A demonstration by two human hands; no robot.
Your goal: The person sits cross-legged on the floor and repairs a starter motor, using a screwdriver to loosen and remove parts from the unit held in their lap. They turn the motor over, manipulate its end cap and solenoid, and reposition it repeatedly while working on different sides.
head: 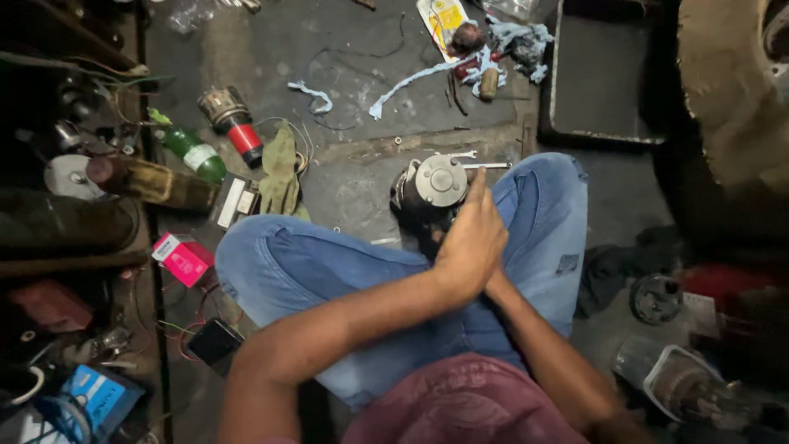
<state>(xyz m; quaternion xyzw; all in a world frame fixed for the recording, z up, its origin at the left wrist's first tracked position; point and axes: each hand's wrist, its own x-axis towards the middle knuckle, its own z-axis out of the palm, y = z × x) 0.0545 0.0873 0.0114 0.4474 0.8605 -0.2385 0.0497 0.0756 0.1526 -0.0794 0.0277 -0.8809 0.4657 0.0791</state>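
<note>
Maroon shirt cloth [464, 407] fills the bottom edge of the view, closest to the camera, and above it spread the person's crossed legs in blue jeans [329, 271], seated on the dark concrete floor [362, 74]. Both forearms reach forward and cross over the lap. The left hand [471, 242] lies on top, curled shut with its thumb pointing up against a small round motor unit [433, 187] that stands on the floor just in front of the knees. The right hand is hidden beneath the left, so I cannot tell whether it is open or closed, nor what it touches.

As for how far the work has got: the motor's grey metal end cover looks in place and the body looks whole, so it seems either barely opened or already closed up; the picture does not settle which. A flat spanner [485, 165] lies just beyond the motor, touching nothing held.

Of the rest, a black tray [604, 82] sits toward the far right edge of the floor, a green bottle [193, 153] and a red-capped cylinder [234, 122] lie toward the left edge, a pink box [182, 258] rests beside the left knee, and pale blue rag strips [427, 74] trail near the far edge.
</note>
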